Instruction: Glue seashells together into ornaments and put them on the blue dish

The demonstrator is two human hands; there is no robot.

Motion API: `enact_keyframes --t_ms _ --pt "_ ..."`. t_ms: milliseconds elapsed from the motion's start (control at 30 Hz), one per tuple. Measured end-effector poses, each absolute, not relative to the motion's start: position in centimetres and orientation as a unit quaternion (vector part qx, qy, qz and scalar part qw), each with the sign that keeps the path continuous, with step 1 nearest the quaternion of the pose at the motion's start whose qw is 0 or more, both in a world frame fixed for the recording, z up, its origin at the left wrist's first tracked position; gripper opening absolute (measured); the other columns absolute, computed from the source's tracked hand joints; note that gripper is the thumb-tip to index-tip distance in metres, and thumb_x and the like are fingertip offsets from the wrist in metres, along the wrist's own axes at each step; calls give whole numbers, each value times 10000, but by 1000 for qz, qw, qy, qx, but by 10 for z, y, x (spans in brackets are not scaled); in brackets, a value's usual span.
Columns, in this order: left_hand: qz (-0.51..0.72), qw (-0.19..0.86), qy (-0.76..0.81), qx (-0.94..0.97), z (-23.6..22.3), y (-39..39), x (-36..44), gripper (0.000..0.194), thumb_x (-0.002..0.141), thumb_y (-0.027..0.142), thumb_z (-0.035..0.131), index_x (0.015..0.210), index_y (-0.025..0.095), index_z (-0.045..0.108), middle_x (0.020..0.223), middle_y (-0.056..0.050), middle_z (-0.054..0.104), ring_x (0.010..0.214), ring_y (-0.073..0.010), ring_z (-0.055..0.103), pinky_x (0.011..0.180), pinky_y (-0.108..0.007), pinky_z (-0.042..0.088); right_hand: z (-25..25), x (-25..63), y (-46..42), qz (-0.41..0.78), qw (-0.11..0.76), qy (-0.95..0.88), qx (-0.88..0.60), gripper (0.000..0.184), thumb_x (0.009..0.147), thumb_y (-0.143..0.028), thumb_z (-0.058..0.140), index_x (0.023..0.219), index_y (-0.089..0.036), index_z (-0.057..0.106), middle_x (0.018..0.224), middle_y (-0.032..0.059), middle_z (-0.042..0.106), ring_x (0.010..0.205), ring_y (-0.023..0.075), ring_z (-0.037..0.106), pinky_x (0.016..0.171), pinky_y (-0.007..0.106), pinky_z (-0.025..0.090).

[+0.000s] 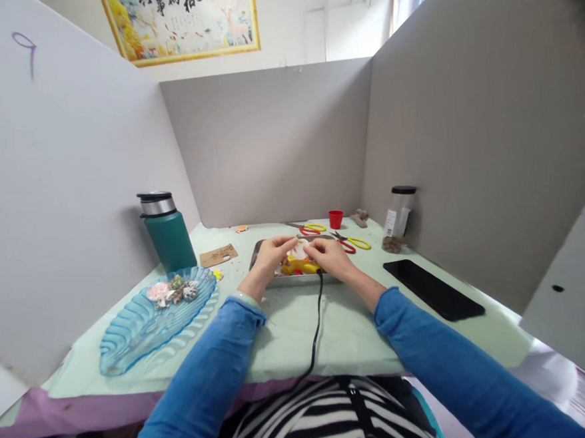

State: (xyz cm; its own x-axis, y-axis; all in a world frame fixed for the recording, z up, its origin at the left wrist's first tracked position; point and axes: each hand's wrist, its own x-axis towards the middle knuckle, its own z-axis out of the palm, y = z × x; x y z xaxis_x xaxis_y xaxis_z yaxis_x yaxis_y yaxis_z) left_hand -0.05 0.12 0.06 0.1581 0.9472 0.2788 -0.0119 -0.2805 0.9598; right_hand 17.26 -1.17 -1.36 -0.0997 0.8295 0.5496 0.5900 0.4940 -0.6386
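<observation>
My left hand and my right hand meet over a shallow metal tray, fingertips pinched close together. Something small and whitish shows between them, too small and partly covered to name. Just below the fingers, a yellow hot glue gun lies in the tray among small colourful bits. Its black cord runs over the tray's front edge towards my lap.
Left are a green bottle, a blue shell-shaped dish holding several shells, and a brown card. Behind the tray lie two pairs of scissors and a red cup. Right are a clear jar and a black phone.
</observation>
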Motion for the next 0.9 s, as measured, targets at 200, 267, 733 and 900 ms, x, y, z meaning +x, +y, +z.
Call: enact_keyframes --t_ms 200,267,733,900 --pt "539 430 417 593 -1 4 -1 320 646 417 743 724 117 666 418 56 436 371 -57 366 421 -209 343 -11 172 -15 149 457 -748 -459 322 820 -461 523 667 -186 593 623 -13 581 585 126 479 557 252 324" --pt "543 422 426 588 -1 4 -1 345 642 436 743 756 116 683 444 45 468 377 -60 381 409 -208 325 -10 171 -16 149 453 -759 -444 319 803 -463 546 651 -184 572 608 -20 555 579 121 459 557 251 318" --pt "523 466 395 595 -4 3 0 328 633 417 761 684 144 586 423 76 406 353 -44 362 415 -196 330 -13 172 -11 171 478 -730 -458 319 790 -483 557 701 -188 638 627 -3 601 586 136 504 543 251 352" --pt "571 452 404 553 1 2 -2 294 626 388 745 680 150 580 416 83 395 350 -48 346 396 -199 327 -14 170 -11 120 394 -780 -470 320 685 -501 693 806 -204 692 761 18 678 689 156 575 611 259 372"
